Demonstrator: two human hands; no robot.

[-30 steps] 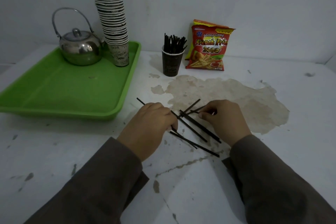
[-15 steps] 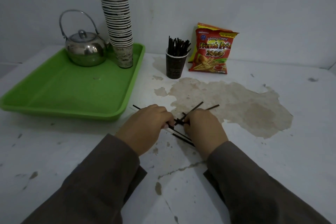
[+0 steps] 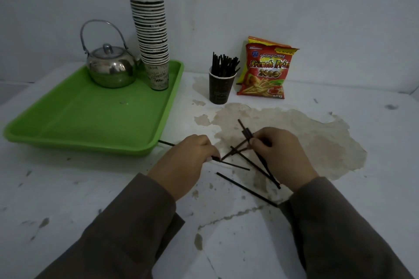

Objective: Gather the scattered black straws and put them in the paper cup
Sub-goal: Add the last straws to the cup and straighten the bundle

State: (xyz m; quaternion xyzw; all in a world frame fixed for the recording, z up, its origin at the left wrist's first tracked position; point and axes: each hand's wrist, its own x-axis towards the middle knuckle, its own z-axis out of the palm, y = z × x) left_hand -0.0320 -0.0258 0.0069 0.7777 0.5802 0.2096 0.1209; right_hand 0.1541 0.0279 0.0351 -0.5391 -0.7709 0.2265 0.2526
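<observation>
Left hand [image 3: 184, 163]: lying knuckles-up on the table at about 7 o'clock from the paper cup, fingers curled and pinching one black straw near its middle; that held straw [image 3: 235, 165] is sticking out to both sides of the hand, toward 3 o'clock and toward the tray at 10 o'clock.
Right hand [image 3: 280, 156]: sitting at 3 o'clock from the left hand, fingers curled round a small bundle of straws [image 3: 246, 131], the bundle's ends pointing toward 11 o'clock and 5 o'clock.
Loose straws: one loose straw [image 3: 246, 189] is lying flat at 6 o'clock of the gap between the hands, untouched; a few more are crossing between the hands, and whether a fingertip is touching them I cannot tell.
Paper cup [image 3: 221, 88]: standing upright at 12 o'clock from the hands, well apart from them, already holding a bunch of upright straws.
Snack bag [image 3: 265, 70]: leaning just beside the cup at its 3 o'clock.
Green tray [image 3: 90, 120]: lying at 10 o'clock, carrying a metal kettle [image 3: 111, 70] and a tall stack of cups [image 3: 153, 41].
Table [image 3: 374, 142]: white, showing a large worn patch under the right hand.
</observation>
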